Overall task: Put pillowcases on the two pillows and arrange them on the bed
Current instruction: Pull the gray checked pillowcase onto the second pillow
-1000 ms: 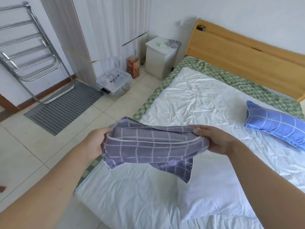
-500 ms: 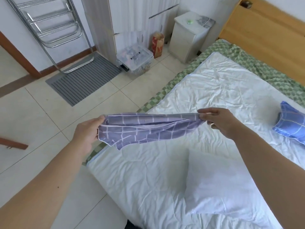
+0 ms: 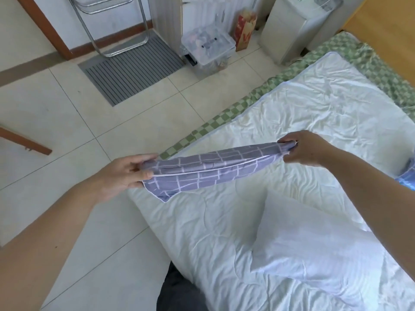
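Grey-purple cotton pillowcase with a white grid pattern (image 3: 208,170), stretched taut in mid-air at the centre of the frame, above the near-left corner of the white quilted bed cover (image 3: 303,122). Long axis running from lower left to upper right, rising slightly toward the right end; one loose corner hanging down near the left end. Left hand (image 3: 125,173) pinching the left end, thumb on the near side and fingers curled over the far side of the cloth. Right hand (image 3: 307,151) clamped on the bunched right end, fingers closed around the fabric. Both arms bare and reaching in from the bottom corners of the frame.

Plain white uncovered pillow (image 3: 314,241) lying flat on the cover at lower right, below the right forearm. Blue checked pillow (image 3: 407,178) just showing at the right edge, mostly cut off. Green checked sheet (image 3: 224,117) showing along the bed's left side and toward the upper right. Clear plastic storage box (image 3: 207,49), red paper bag (image 3: 244,30) and white bedside cabinet (image 3: 289,30) along the top of the frame; grey ribbed floor mat (image 3: 130,68) at upper left.
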